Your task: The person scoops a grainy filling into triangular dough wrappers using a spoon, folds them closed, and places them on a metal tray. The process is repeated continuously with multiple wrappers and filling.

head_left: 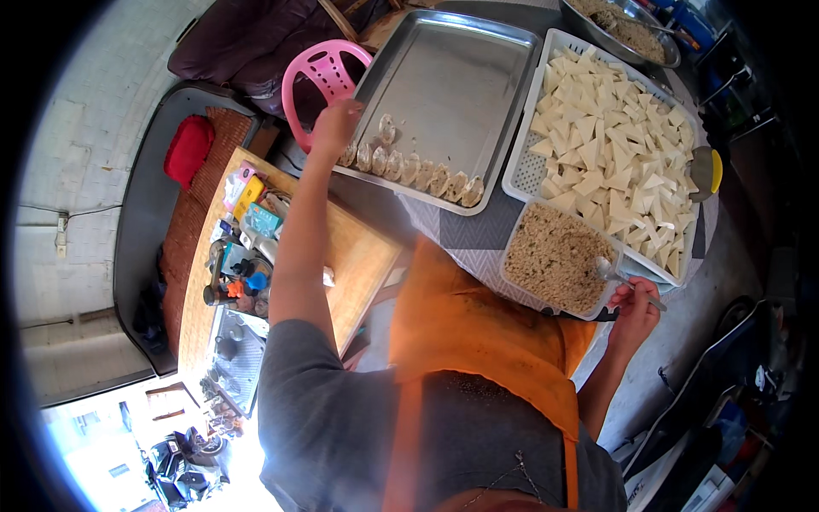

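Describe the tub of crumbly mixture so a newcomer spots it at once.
Find the white crate heaped with pale triangular pieces. At its near edge, in front of the orange apron, sits a smaller rectangular tub of crumbly brown mixture. Unlike the round metal bowl of similar mixture, it has a spoon over it, held by the right hand.

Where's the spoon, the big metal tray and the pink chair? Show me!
Spoon (604,268): head view, on its bowl end.
Metal tray (452,94): head view, on its bare bottom.
Pink chair (291,96): head view, on its backrest's left edge.
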Demonstrator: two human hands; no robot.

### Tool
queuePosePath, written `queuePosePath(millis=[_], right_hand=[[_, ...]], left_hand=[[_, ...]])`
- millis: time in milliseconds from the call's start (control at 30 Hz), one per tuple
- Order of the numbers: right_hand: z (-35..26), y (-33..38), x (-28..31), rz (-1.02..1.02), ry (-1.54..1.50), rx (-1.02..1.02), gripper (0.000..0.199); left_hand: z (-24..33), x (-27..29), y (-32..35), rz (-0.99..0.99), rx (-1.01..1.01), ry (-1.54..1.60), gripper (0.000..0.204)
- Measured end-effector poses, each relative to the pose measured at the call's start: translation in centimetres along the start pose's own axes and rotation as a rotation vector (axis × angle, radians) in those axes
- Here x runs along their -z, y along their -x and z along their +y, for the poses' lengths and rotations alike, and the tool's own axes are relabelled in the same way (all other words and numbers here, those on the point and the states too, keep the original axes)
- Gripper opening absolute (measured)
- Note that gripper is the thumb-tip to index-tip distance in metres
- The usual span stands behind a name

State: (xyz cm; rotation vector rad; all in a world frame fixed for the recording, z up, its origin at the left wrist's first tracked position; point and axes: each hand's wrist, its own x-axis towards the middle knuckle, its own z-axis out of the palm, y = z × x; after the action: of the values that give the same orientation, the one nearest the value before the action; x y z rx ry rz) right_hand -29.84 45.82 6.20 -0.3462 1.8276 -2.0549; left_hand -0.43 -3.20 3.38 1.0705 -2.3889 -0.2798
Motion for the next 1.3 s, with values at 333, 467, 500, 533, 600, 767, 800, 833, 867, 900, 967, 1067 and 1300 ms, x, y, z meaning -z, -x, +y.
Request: queuePosePath(millis=[333, 467, 500, 533, 600, 767, 800, 833, 867, 900, 967, 1067, 1300], right_hand=[[0.5, -0.6, -0.7, -0.057, -0.038, 0.001, 0.016], [-0.5, -0.3, -0.8, -0.051, -0.031, 0.026, 0.016], [-0.6, -0.3, -0.7, -0.043, -0.025, 0.031, 0.016], [-0.6, -0.2, -0.6, -0.034, -0.023, 0.023, 0.016], [-0.5, -0.1, -0.1, -0.018, -0.019, 0.006, 0.016], [-0.3, 0.1, 0.5, -0.003, -0.038, 0.011, 0.016], [-0.2, 0.1, 0.6, 0.0, -0.042, 0.009, 0.016], [-0.1, 0.1, 0.6, -0.016, -0.042, 0.005, 0.016], [0.2, -0.1, 0.6, -0.029, -0.038, 0.002, 0.016], [0.3, -0.4, 0.5, -0.04, -0.035, 0.002, 0.016], [0.4, -0.6, -0.7, -0.01, -0.045, -0.006, 0.014], [-0.5, -0.4, -2.1, -0.08, -0.115, 0.02, 0.014], [-3.0, 0.3, -2.2, -0.101, -0.234, 0.058, 0.015]], left_hand=[[0.9, 1.6, 4.9, -0.133, -0.049, -0.466, 0.025], [-0.1, -0.4, 5.0, -0.156, -0.132, -0.563, 0.018], [-0.7, -0.9, 4.9, -0.196, -0.126, -0.568, 0.016], [-1.1, -1.2, 4.7, -0.237, -0.12, -0.573, 0.014], [-1.7, -1.5, 5.0, -0.256, -0.089, -0.544, 0.012], [0.4, 1.3, 4.6, -0.069, -0.081, -0.341, 0.026], [1.6, 1.8, 4.4, -0.039, -0.001, -0.072, 0.03], [3.6, 2.5, 4.2, -0.013, 0.082, 0.197, 0.035], [5.7, 2.9, 4.2, 0.01, 0.167, 0.472, 0.039], [8.1, 3.0, 4.3, -0.058, 0.215, 0.739, 0.041], [13.2, 2.4, 5.0, -0.204, 0.307, 1.273, 0.047], [20.7, -1.1, 6.6, -0.388, 0.422, 1.895, 0.046], [31.5, -5.7, 10.3, -0.774, 0.477, 2.185, 0.056]])
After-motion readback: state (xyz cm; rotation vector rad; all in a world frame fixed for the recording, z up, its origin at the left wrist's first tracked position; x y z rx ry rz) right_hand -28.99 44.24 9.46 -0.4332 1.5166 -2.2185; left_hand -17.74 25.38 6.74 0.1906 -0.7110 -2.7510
